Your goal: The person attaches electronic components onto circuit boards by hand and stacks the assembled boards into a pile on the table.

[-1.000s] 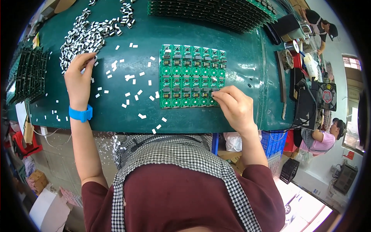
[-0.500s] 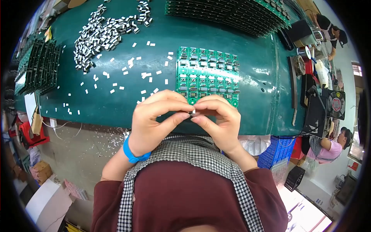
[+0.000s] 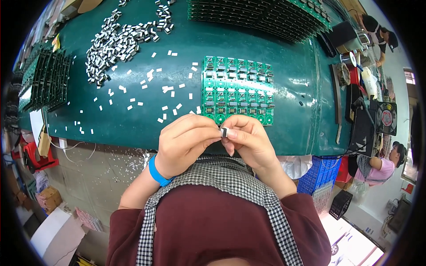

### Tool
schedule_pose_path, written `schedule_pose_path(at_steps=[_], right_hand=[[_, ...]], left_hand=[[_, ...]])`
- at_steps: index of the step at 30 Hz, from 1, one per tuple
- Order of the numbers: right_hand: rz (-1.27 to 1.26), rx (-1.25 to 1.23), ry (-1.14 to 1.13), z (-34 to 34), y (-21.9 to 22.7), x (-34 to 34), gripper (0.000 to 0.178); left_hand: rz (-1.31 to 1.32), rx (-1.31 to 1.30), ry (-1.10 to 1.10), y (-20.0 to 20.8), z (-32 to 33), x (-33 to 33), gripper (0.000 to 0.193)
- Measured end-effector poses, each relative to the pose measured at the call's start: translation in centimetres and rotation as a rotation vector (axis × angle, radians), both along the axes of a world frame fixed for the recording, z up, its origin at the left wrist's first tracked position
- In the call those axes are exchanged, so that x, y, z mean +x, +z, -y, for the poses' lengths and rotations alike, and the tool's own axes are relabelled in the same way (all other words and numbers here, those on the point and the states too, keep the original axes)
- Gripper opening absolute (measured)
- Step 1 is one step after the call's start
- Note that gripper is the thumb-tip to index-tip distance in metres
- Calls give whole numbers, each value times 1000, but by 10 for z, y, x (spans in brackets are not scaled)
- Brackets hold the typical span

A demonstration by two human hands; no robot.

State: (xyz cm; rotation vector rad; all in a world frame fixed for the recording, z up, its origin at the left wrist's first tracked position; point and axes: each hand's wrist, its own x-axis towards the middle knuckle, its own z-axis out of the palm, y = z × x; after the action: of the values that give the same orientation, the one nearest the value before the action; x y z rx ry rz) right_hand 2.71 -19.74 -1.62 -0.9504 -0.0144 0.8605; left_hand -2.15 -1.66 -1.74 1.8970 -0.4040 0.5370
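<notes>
Between my two hands, just over the table's front edge, is a small black-and-white block [image 3: 224,132]. My left hand [image 3: 184,136] is closed, its fingertips pinching the white side of the block. My right hand [image 3: 250,142] grips the same piece between thumb and index finger, its other fingers curled below. Just beyond my fingertips lies a green circuit board panel [image 3: 239,83] with rows of small components and displays; my fingers come close to its near edge. Similar white-topped blocks form a heap [image 3: 119,44] at the far left.
Loose white pieces [image 3: 167,88] are scattered over the green table [image 3: 293,119] left of the panel. Stacks of boards stand at the left [image 3: 44,82] and far side [image 3: 262,17]. A small fan [image 3: 386,119] and blue crate [image 3: 317,175] are at the right. Two people are off to the right.
The block has turned and shows more clearly between my fingers. My right thumb has moved up onto it, and my left fingers have closed together. The panel appears slightly lower in view.
</notes>
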Motion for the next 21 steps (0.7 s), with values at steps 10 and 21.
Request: schedule_pose_path(at_steps=[10,21], right_hand=[[-184,118,180,0,8,-1,18],[1175,-371,-193,-1,5,-8,22]], left_hand=[[115,5,-3,-11,3,0,20],[-43,-129,-49,-10,6,-2,14]])
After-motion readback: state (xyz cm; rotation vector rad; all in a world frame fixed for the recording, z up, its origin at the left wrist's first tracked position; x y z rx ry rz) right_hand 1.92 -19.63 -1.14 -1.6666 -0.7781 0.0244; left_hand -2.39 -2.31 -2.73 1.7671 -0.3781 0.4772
